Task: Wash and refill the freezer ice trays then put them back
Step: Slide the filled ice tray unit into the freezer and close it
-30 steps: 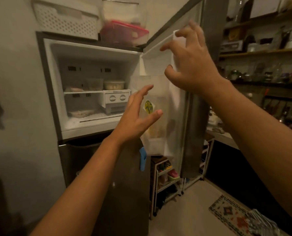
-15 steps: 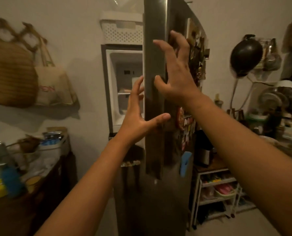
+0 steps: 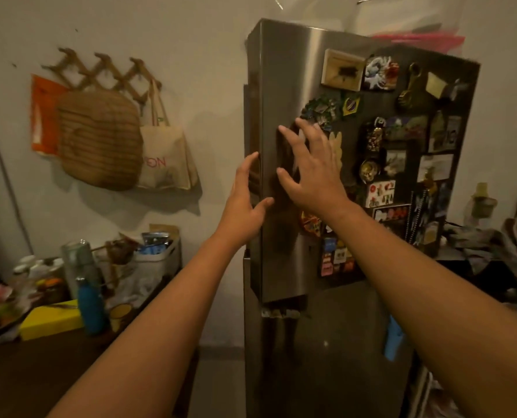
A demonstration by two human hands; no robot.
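The steel freezer door (image 3: 281, 79) is swung almost closed, its front covered with magnets (image 3: 381, 164). My right hand (image 3: 313, 168) is spread flat against the door's front near its left edge. My left hand (image 3: 245, 200) is open with fingers apart at the door's left edge, its thumb on the front face. Neither hand holds anything. No ice tray is in sight and the freezer's inside is hidden.
A dark counter (image 3: 40, 366) at the left carries a blue bottle (image 3: 89, 306), a yellow box (image 3: 50, 322) and clutter. Bags hang on a wall rack (image 3: 100, 137). The lower fridge door (image 3: 326, 357) is closed. More clutter sits at the right (image 3: 492, 242).
The freezer door has swung from wide open to nearly closed, hiding the freezer shelves. Both hands followed it, and the right hand moved from the door's edge onto its front.
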